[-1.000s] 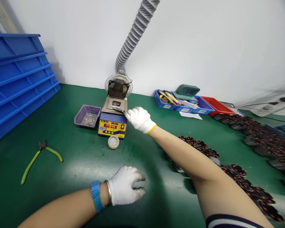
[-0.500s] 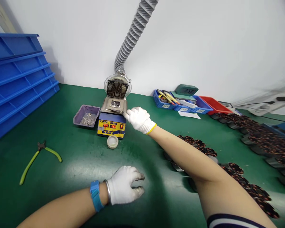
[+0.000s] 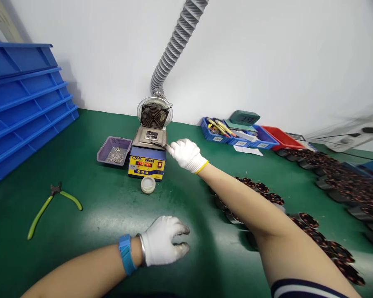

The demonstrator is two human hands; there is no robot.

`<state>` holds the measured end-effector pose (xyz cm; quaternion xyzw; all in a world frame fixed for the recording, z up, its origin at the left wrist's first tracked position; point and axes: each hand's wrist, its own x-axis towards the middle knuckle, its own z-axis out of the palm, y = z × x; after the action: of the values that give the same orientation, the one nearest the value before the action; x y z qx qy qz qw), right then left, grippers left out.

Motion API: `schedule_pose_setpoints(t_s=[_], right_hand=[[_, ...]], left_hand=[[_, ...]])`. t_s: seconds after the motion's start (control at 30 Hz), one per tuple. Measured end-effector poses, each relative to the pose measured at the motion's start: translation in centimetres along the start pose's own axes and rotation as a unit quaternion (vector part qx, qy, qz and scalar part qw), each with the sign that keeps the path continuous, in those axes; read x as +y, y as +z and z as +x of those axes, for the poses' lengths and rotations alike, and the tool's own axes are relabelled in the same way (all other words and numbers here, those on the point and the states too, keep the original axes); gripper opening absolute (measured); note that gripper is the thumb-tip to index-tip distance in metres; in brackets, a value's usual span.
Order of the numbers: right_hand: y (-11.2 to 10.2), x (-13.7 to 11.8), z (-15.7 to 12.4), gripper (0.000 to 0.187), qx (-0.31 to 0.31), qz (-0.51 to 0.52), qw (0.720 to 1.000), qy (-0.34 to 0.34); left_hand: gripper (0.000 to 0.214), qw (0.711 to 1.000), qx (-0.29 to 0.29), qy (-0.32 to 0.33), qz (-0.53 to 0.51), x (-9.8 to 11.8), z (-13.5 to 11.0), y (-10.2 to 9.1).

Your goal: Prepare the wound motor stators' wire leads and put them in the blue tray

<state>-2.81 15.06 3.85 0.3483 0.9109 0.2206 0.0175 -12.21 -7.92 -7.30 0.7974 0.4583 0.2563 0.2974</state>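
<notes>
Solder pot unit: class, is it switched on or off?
On: the solder pot unit shows glowing red digits on its yellow front panel.

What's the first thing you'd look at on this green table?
Probably the little blue-and-yellow machine with glowing red numbers at the back of the green table, a fan and fat gray hose rising behind it. The white-gloved right hand reaches its top edge; the left hand rests on the table. Coppery coils line the right side.

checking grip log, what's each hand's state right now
left hand: loosely open, empty, on green mat
right hand: pinched shut at solder pot edge; contents cannot be told
</notes>
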Motion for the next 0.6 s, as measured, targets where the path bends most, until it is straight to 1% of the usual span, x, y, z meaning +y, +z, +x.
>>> schedule_pose_setpoints(t_s=[0.2,0.3,0.5,0.6], right_hand=[[0.1,0.8,0.2,0.043,0.017,-0.012,1.0,-0.02],[0.2,1.3,0.3,0.04,0.035,-0.02,0.999,-0.026],[0.8,1.9,0.2,0.041,0.051,-0.018,0.998,-0.012],[0.7,2.0,0.1,0.041,0.054,-0.013,0.998,0.005]], left_hand=[[0.035,1.0,-0.011,-0.003,0.002,0.1,0.0,0.0],[0.036,1.0,-0.013,-0.01,0.0,0.1,0.0,-0.1],[0.036,1.0,-0.01,-0.009,0.002,0.1,0.1,-0.2],[0.036,1.0,-0.005,-0.006,0.002,0.0,0.1,-0.1]])
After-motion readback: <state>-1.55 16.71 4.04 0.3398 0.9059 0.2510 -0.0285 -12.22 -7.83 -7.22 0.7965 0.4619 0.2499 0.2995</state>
